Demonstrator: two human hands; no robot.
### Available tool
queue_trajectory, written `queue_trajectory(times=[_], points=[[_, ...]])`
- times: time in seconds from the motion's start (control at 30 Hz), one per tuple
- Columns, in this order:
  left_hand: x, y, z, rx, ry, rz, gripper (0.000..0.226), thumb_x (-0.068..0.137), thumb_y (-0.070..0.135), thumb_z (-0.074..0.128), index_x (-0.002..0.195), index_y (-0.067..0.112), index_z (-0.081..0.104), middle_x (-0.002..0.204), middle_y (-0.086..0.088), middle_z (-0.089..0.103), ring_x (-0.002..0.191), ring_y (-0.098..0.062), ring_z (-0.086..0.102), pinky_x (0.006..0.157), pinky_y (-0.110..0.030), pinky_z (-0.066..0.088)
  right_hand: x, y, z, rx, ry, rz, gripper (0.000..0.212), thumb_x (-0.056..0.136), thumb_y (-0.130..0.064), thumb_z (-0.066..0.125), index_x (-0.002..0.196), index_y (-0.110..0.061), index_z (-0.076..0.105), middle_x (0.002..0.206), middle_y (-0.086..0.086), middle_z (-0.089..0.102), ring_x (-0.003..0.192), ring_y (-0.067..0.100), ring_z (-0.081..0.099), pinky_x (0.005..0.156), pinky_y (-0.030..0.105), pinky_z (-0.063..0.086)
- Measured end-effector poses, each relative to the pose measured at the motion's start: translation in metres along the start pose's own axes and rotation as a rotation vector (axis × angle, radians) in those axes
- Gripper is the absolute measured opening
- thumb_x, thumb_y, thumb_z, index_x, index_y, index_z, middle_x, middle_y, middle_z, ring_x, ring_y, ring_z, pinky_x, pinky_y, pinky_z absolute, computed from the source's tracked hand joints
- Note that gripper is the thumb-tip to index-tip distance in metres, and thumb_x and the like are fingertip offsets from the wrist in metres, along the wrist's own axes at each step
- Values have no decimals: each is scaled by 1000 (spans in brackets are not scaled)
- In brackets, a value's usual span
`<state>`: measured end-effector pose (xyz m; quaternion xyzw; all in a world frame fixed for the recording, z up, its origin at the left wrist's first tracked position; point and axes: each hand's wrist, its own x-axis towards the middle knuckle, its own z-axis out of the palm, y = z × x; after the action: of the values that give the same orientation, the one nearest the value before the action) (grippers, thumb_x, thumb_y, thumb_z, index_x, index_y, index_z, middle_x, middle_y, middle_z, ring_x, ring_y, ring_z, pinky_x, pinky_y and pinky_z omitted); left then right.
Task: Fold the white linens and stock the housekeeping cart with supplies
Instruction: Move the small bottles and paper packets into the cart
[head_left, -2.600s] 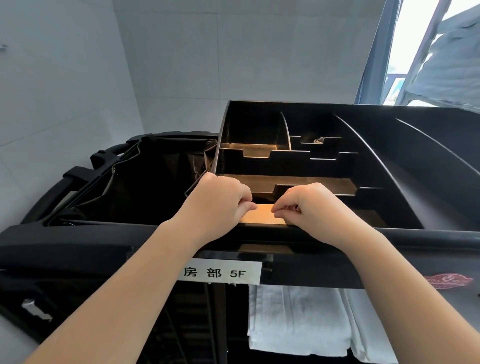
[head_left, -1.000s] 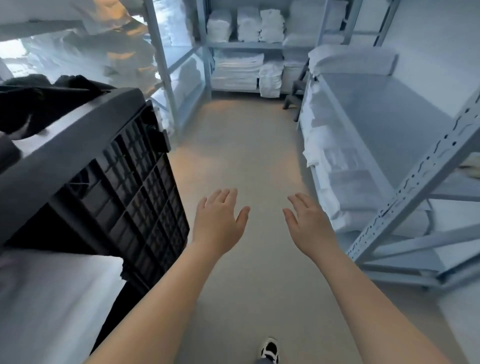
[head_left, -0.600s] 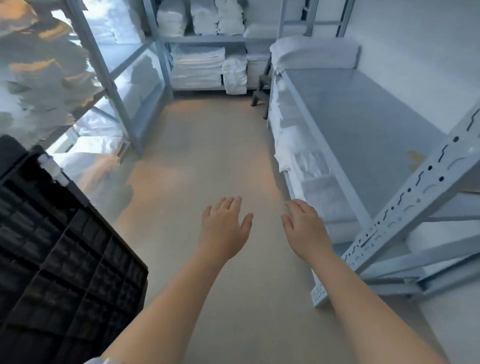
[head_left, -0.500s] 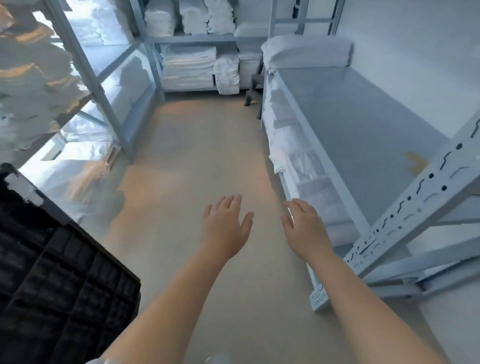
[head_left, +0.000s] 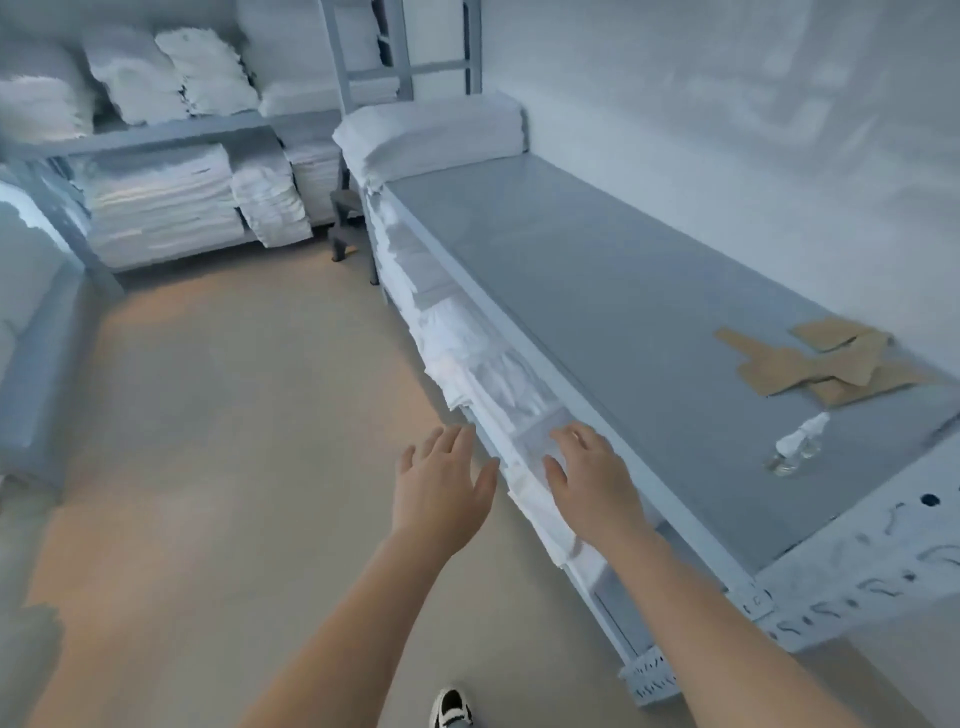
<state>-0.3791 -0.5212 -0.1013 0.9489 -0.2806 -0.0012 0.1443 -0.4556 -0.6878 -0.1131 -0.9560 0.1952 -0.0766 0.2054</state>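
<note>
And the cart is out of shot now — a couple of seconds back both hands were busy in its top tray, and since then the person has turned right round and closed in on the grey rack (head_left: 597, 291) along the right wall. The left hand (head_left: 441, 488) hangs over the bare floor (head_left: 208, 415), fingers spread, holding nothing. The right hand (head_left: 592, 480), just as open and empty, now overlaps the row of linens (head_left: 478, 364) stacked under the rack's top shelf, where half a second ago it was short of them; whether it's touching yet, can't tell. Up on that shelf sit some tan cardboard pieces (head_left: 826, 364) and a small clear bottle (head_left: 797, 449), well clear of both hands. So this looks like the switch from tray work to fetching stock — next up, probably a grab at that stack.
</note>
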Motion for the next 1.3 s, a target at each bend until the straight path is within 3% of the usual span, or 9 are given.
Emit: queue_trajectory(times=[0.17,0.4,0.7,1.07,1.17,1.3], points=[[96,11,1,-19,-73,209,59,98,51,27,149,22,26,153,7,32,143,-13,21,116,-39,16,61,9,-13,-30,105,177,38,99,-27,44,132,-11,48,145,9,39,132,26,37,103,36,32],[165,55,25,-73,-158,441,57,98,50,30,146,20,30,150,5,36,142,-15,23,116,-43,14,76,49,-19,-90,168,442,39,98,-25,45,133,-7,49,146,15,38,134,30,34,104,38,33],[211,113,65,-77,-282,703,57,98,50,29,147,21,28,152,5,33,143,-15,20,116,-45,15,78,102,-18,-97,262,703,43,98,-26,44,138,-10,44,148,13,34,138,27,29,107,38,32],[247,208,102,-24,-391,1037,57,98,49,33,146,20,30,150,2,36,142,-18,24,115,-46,18,62,163,-32,11,540,1046,58,90,-23,58,143,-13,36,148,14,31,132,33,34,104,42,36],[250,226,106,-32,-396,1089,56,97,48,34,146,19,31,149,2,38,140,-18,26,113,-45,19,55,173,-37,17,557,1105,55,89,-23,59,140,-13,38,144,14,35,126,36,38,98,45,41],[256,241,115,-19,-392,1147,57,97,47,34,145,17,31,147,2,40,138,-18,30,111,-45,22,56,186,-39,67,587,1126,59,91,-25,60,142,-12,33,145,15,33,130,35,35,101,45,38]])
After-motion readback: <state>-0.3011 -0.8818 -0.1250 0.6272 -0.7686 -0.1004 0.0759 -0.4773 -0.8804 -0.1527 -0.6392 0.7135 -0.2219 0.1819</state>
